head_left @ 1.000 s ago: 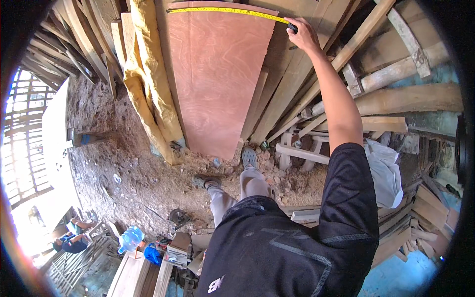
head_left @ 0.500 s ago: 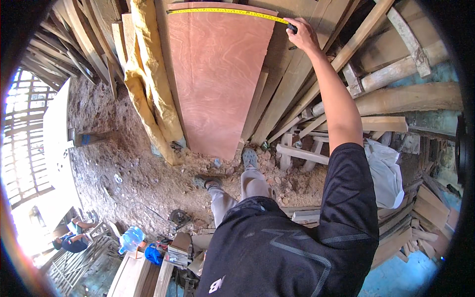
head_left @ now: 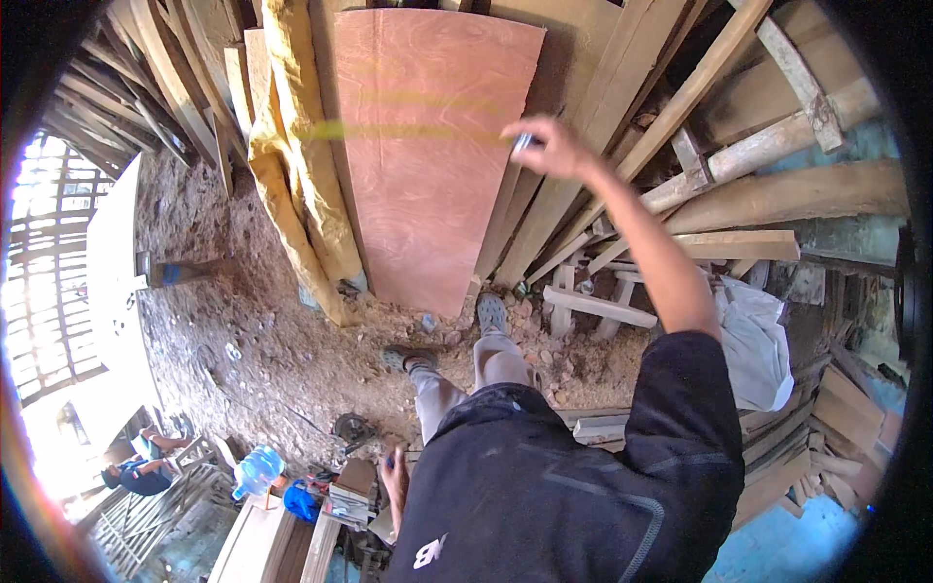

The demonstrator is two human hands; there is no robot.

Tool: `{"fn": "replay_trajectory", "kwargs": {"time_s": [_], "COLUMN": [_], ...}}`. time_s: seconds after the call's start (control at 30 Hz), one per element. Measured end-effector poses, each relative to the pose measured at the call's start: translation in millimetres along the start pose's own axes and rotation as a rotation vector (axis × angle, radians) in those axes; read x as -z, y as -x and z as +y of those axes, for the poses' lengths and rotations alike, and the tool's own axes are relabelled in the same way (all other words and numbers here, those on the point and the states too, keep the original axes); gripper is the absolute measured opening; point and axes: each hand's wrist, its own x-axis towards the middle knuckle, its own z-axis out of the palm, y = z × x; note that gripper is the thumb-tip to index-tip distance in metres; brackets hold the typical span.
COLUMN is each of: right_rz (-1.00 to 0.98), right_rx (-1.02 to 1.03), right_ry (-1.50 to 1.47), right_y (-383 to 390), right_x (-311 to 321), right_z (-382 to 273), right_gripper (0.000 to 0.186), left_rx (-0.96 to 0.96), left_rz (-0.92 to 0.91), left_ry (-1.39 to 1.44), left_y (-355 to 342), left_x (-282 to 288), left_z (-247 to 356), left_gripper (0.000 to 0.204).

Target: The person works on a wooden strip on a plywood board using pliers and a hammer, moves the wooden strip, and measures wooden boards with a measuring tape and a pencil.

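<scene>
My right hand (head_left: 552, 148) is closed round a tape measure (head_left: 526, 142), just off the right edge of a reddish plywood sheet (head_left: 428, 204). The yellow blade (head_left: 398, 130) is still out and smeared by motion, stretching leftward across the sheet. The plywood leans against other boards, its narrower-looking lower end near my feet. Low at my left side, my left hand (head_left: 395, 478) shows only in part. Its fingers look curled; what they hold, if anything, is too small to make out.
A yellow rolled sheet (head_left: 326, 204) leans left of the plywood. Long planks (head_left: 573, 155) stand to its right, beside a white sack (head_left: 756, 340). Behind lie a blue water jug (head_left: 259, 470) and stacked boards (head_left: 255, 544). Another person (head_left: 141, 474) sits at the far lower left.
My right hand has come down and left from the plywood's top corner, with the tape measure. The blade has left the top edge. My left hand has come into view at my side.
</scene>
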Motion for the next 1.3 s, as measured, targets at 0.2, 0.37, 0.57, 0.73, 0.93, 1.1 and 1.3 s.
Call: {"fn": "replay_trajectory", "kwargs": {"time_s": [0.2,0.37,0.57,0.73,0.93,1.1,1.3], "right_rz": [-0.491,-0.297,-0.246,0.343,1.134,0.954,1.111], "right_rx": [-0.256,-0.326,-0.004,-0.222,-0.511,-0.563,-0.43], "right_ry": [-0.54,-0.62,-0.561,-0.616,0.029,-0.49,-0.558], "right_y": [136.0,174.6,184.7,65.7,-70.3,-92.0,-84.6], "right_x": [-176.9,-223.7,-205.4,-136.4,-110.9,-107.4,-99.4], "right_z": [-139.1,-211.0,-228.6,-111.3,102.8,77.9,117.9], "right_gripper": [0.049,0.045,0.079,0.051,0.047,0.036,0.019], "left_rx": [-0.367,-0.442,-0.282,-0.244,-0.216,-0.204,-0.202], "left_rz": [-0.159,0.005,-0.157,-0.271,-0.124,-0.112,-0.049], "left_ry": [0.275,0.633,1.092,1.317,1.128,1.127,1.094], "left_y": [-10.5,-18.4,-10.5,-5.3,0.1,1.9,6.3], "left_x": [-81.6,-116.5,-118.6,-91.8,-76.5,-61.6,-72.5], "left_z": [291.9,321.0,317.9,300.9,269.8,248.9,259.4], "left_gripper": [0.056,0.042,0.022,0.025,0.02,0.02,0.019]}}
